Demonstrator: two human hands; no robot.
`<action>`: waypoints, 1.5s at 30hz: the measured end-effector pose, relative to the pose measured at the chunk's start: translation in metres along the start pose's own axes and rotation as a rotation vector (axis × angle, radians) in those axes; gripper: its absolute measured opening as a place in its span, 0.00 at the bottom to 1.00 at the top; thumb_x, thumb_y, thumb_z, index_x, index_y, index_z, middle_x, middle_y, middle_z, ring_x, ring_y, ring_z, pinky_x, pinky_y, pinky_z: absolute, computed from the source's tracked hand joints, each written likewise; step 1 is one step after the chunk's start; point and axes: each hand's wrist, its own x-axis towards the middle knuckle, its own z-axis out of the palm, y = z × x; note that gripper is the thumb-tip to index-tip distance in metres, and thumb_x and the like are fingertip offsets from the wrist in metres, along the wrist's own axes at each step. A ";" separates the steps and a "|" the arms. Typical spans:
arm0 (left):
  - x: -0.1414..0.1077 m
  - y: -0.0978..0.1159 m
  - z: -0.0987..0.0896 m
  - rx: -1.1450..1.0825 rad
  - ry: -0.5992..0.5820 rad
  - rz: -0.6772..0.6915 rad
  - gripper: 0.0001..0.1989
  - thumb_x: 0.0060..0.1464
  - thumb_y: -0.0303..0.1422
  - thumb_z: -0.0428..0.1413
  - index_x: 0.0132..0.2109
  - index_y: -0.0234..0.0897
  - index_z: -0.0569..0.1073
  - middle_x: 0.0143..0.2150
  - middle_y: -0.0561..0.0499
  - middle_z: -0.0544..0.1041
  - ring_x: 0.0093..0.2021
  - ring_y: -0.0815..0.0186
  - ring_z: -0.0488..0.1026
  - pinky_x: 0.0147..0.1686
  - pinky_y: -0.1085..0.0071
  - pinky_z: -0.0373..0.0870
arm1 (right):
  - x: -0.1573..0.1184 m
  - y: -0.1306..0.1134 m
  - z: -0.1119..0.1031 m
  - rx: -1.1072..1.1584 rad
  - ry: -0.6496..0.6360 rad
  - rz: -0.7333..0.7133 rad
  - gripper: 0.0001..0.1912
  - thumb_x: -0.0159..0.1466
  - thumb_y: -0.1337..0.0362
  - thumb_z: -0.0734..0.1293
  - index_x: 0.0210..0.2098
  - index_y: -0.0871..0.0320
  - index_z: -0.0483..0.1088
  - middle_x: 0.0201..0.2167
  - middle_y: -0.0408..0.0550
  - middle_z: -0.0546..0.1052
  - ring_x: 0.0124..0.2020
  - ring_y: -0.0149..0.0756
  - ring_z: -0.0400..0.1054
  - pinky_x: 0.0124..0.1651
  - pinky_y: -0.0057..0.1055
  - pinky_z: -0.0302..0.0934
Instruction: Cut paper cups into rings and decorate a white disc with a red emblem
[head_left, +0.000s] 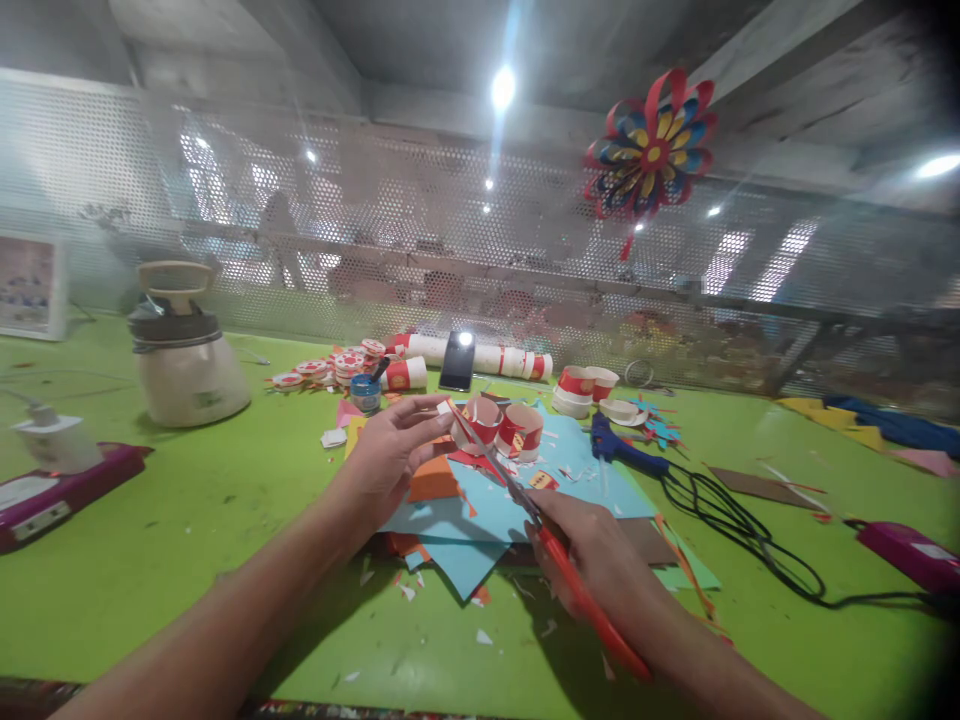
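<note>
Head feed, my end. I have the scissors in view over the middle of the bench: long red handles, narrow grey metal blades, the metal dull with a paler streak along it. The right hand is clamped round the red handles, fingers wrapped, the handle end running out below the palm.

Long axis: a diagonal. Handle end low, toward the wearer and to the right; tips up, away and to the left, toward the left hand. Whether the blades are parted or together, I cannot tell.

Left hand: thumb and fingers pinched on a small white-and-red piece, held up at the fingertips, just beside the blade tips. I can't tell if metal meets paper there. The piece is too small for me to read its axis.

Just beyond the blades I log two red-and-white paper rings side by side, the left ring partly behind the scissors, the right ring clearer. Beneath: a light blue sheet strewn with clippings, an orange block near the left wrist. To the right, a dark blue glue gun, its black cable looping over the green table.
</note>
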 end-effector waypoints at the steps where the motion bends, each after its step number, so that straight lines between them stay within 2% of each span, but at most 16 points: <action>1: 0.000 0.000 0.000 -0.003 -0.005 -0.002 0.15 0.41 0.25 0.68 0.39 0.32 0.76 0.34 0.46 0.81 0.38 0.60 0.78 0.44 0.61 0.73 | 0.000 0.000 0.000 0.003 0.001 -0.009 0.08 0.61 0.71 0.58 0.32 0.58 0.68 0.29 0.47 0.75 0.29 0.36 0.66 0.33 0.30 0.56; 9: -0.001 -0.001 0.002 0.028 0.003 0.021 0.15 0.41 0.25 0.68 0.38 0.32 0.76 0.35 0.45 0.81 0.39 0.58 0.79 0.42 0.63 0.74 | -0.001 0.003 0.002 -0.016 -0.003 -0.012 0.08 0.61 0.72 0.59 0.35 0.59 0.69 0.26 0.44 0.73 0.26 0.34 0.63 0.30 0.28 0.54; 15: 0.000 -0.002 0.001 0.009 -0.004 0.021 0.15 0.40 0.24 0.68 0.38 0.32 0.76 0.34 0.46 0.81 0.36 0.61 0.79 0.40 0.65 0.74 | -0.002 0.001 0.004 -0.016 0.005 0.000 0.08 0.61 0.75 0.59 0.32 0.58 0.68 0.25 0.43 0.72 0.25 0.33 0.61 0.30 0.27 0.52; 25: 0.000 -0.003 0.002 0.007 -0.026 0.027 0.14 0.42 0.25 0.67 0.39 0.31 0.75 0.36 0.43 0.81 0.38 0.58 0.79 0.41 0.62 0.74 | -0.003 -0.001 0.004 -0.020 0.013 -0.019 0.08 0.60 0.74 0.59 0.33 0.58 0.67 0.24 0.43 0.71 0.25 0.33 0.62 0.29 0.27 0.51; 30: 0.001 -0.004 0.002 -0.006 -0.010 0.035 0.14 0.42 0.26 0.67 0.38 0.31 0.75 0.36 0.44 0.80 0.38 0.59 0.79 0.42 0.63 0.74 | -0.001 0.001 0.006 -0.010 0.030 -0.018 0.08 0.60 0.73 0.58 0.33 0.59 0.68 0.25 0.46 0.73 0.25 0.35 0.62 0.30 0.28 0.53; 45: 0.003 -0.006 -0.002 -0.027 -0.007 0.049 0.15 0.40 0.26 0.68 0.39 0.30 0.76 0.35 0.44 0.79 0.37 0.60 0.77 0.42 0.62 0.74 | 0.000 -0.001 0.003 0.048 0.000 0.014 0.09 0.65 0.63 0.58 0.32 0.58 0.66 0.26 0.45 0.73 0.25 0.34 0.63 0.30 0.29 0.55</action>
